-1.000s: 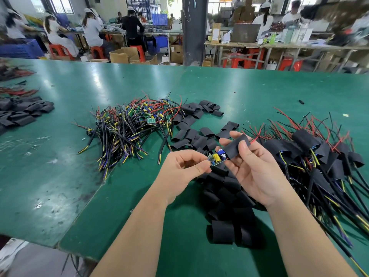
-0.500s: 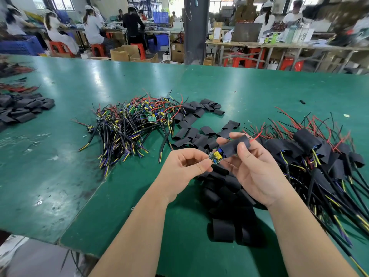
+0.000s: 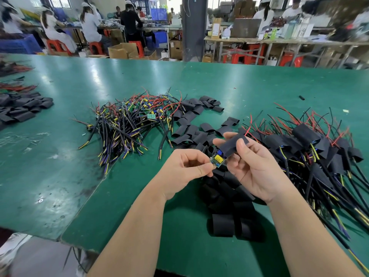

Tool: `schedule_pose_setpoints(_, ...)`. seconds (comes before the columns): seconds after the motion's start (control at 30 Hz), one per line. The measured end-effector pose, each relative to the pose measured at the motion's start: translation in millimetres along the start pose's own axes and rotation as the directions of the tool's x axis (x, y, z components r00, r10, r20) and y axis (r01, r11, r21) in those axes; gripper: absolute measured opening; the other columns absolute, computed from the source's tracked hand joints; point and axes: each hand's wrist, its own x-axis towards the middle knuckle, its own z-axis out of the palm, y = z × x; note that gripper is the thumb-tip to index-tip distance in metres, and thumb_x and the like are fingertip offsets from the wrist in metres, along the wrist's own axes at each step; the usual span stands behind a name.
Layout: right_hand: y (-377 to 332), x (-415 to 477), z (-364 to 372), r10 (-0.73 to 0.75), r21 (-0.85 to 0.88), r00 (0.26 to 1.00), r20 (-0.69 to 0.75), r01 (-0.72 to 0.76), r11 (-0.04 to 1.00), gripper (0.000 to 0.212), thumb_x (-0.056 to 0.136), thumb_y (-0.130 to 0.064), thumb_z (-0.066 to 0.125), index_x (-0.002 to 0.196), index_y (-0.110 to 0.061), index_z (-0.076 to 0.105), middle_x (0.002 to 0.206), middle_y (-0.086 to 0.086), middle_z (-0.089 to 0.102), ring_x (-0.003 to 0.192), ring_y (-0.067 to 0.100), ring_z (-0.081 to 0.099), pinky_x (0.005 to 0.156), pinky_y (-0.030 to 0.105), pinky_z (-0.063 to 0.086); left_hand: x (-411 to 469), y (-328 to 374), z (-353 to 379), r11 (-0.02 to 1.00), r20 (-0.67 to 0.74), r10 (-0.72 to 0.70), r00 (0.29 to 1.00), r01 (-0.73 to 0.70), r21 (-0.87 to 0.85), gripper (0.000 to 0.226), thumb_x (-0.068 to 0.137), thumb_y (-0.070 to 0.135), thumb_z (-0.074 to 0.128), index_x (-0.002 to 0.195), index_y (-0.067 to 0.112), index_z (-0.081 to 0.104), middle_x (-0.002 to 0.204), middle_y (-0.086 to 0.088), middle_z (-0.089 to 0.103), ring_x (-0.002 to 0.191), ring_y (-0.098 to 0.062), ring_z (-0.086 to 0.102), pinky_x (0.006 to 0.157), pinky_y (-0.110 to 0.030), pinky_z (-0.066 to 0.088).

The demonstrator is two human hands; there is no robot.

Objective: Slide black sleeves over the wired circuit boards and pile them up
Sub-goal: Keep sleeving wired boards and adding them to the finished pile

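My left hand (image 3: 185,168) pinches a small circuit board (image 3: 217,160) with yellow and blue parts by its near end. My right hand (image 3: 255,172) holds a black sleeve (image 3: 232,145) between thumb and fingers, and the board's far end sits in the sleeve's mouth. A heap of bare wired boards (image 3: 129,124) lies to the left on the green table (image 3: 249,84). Loose black sleeves (image 3: 195,130) lie behind and below my hands. The pile of sleeved boards (image 3: 311,148) with red and black wires lies to the right.
More black sleeves (image 3: 22,108) and wires lie at the table's left edge. A small black piece (image 3: 301,97) rests at the far right. The table's front edge runs close below my forearms. People sit at benches beyond the table.
The sleeve has slid a little further over the board's far end. Both hands stay in about the same place above the loose sleeves.
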Motion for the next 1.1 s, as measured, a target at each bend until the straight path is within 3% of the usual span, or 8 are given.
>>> schedule_pose_setpoints(0.13, 0, 0, 0, 0.008, 0.067, 0.997, 0.075, -0.013, 0.998, 0.023, 0.088, -0.02, 0.053, 0.101, -0.013, 0.07, 0.103, 0.012, 0.071, 0.054, 0.005, 0.047, 0.053, 0.014, 0.041, 0, 0, 0, 1.0, 0.011, -0.026, 1.0, 0.026, -0.002, 0.017, 0.078, 0.015, 0.067, 0.067, 0.028, 0.071, 0.066, 0.006, 0.068, 0.065, -0.006, 0.059, 0.067, -0.016, 0.047)
schedule_pose_setpoints(0.33, 2, 4, 3, 0.094, 0.006, 0.994, -0.053, -0.094, 0.996, 0.035, 0.083, -0.032, 0.053, 0.101, -0.002, 0.059, 0.087, 0.015, 0.072, 0.042, 0.004, 0.048, 0.04, 0.013, 0.04, 0, 1, -2, 1.0, 0.072, -0.031, 0.997, 0.031, 0.001, 0.018, 0.082, 0.013, 0.066, 0.07, 0.026, 0.071, 0.067, 0.007, 0.068, 0.065, -0.004, 0.059, 0.066, -0.013, 0.045)
schedule_pose_setpoints(0.43, 4, 3, 4, 0.105, 0.017, 0.994, -0.04, -0.105, 0.994, 0.036, 0.083, -0.032, 0.053, 0.102, -0.001, 0.06, 0.089, 0.016, 0.072, 0.044, 0.005, 0.048, 0.04, 0.013, 0.04, 0, 1, -2, 1.0, 0.076, -0.02, 0.997, 0.02, 0.001, 0.022, 0.085, 0.007, 0.064, 0.072, 0.024, 0.069, 0.067, 0.007, 0.067, 0.064, -0.003, 0.058, 0.065, -0.012, 0.044)
schedule_pose_setpoints(0.6, 7, -1, 9, 0.078, 0.052, 0.994, 0.075, -0.082, 0.995, 0.023, 0.086, -0.026, 0.056, 0.09, -0.013, 0.075, 0.098, 0.015, 0.072, 0.051, 0.006, 0.051, 0.048, 0.015, 0.044, 1, -1, -1, 1.0, 0.0, 0.006, 1.0, -0.006, -0.029, 0.026, 0.088, -0.002, 0.06, 0.069, 0.016, 0.06, 0.062, 0.009, 0.062, 0.059, -0.001, 0.053, 0.062, -0.01, 0.041)
schedule_pose_setpoints(0.77, 9, 1, 12, 0.045, 0.016, 0.999, 0.016, -0.045, 0.999, 0.023, 0.084, -0.024, 0.053, 0.08, -0.018, 0.076, 0.095, 0.013, 0.074, 0.05, 0.004, 0.055, 0.049, 0.014, 0.047, 3, 0, 3, 0.999, -0.069, 0.006, 0.998, -0.009, -0.047, 0.023, 0.089, -0.004, 0.057, 0.072, 0.011, 0.06, 0.056, 0.01, 0.06, 0.052, 0.003, 0.051, 0.057, -0.007, 0.039)
schedule_pose_setpoints(0.87, 11, 2, 9, 0.029, -0.063, 1.0, -0.004, -0.03, 0.998, 0.016, 0.078, -0.019, 0.061, 0.088, -0.011, 0.07, 0.095, 0.015, 0.074, 0.052, 0.008, 0.057, 0.053, 0.017, 0.05, 3, 1, 4, 0.999, -0.1, -0.001, 0.995, -0.003, -0.038, 0.022, 0.087, -0.001, 0.06, 0.069, 0.011, 0.061, 0.054, 0.01, 0.058, 0.05, 0.001, 0.048, 0.055, -0.008, 0.038)
schedule_pose_setpoints(0.97, 13, 3, 6, 0.006, -0.094, 1.0, 0.0, -0.006, 0.996, 0.032, 0.069, -0.02, 0.072, 0.096, -0.005, 0.064, 0.095, 0.015, 0.073, 0.055, 0.011, 0.057, 0.056, 0.019, 0.05, 4, -1, 4, 1.0, -0.139, -0.012, 0.99, 0.011, -0.01, 0.021, 0.086, 0.002, 0.064, 0.068, 0.012, 0.063, 0.056, 0.009, 0.06, 0.052, -0.001, 0.05, 0.055, -0.009, 0.04)
schedule_pose_setpoints(1.1, 18, 4, 5, -0.021, -0.213, 0.998, -0.06, 0.008, 0.977, 0.034, 0.065, -0.016, 0.074, 0.098, -0.008, 0.065, 0.079, 0.006, 0.07, 0.06, 0.011, 0.061, 0.057, 0.019, 0.051, 6, -5, 3, 0.997, -0.231, -0.01, 0.973, 0.028, 0.075, 0.014, 0.082, 0.006, 0.071, 0.072, 0.015, 0.069, 0.06, 0.006, 0.066, 0.057, -0.003, 0.058, 0.058, -0.014, 0.046)
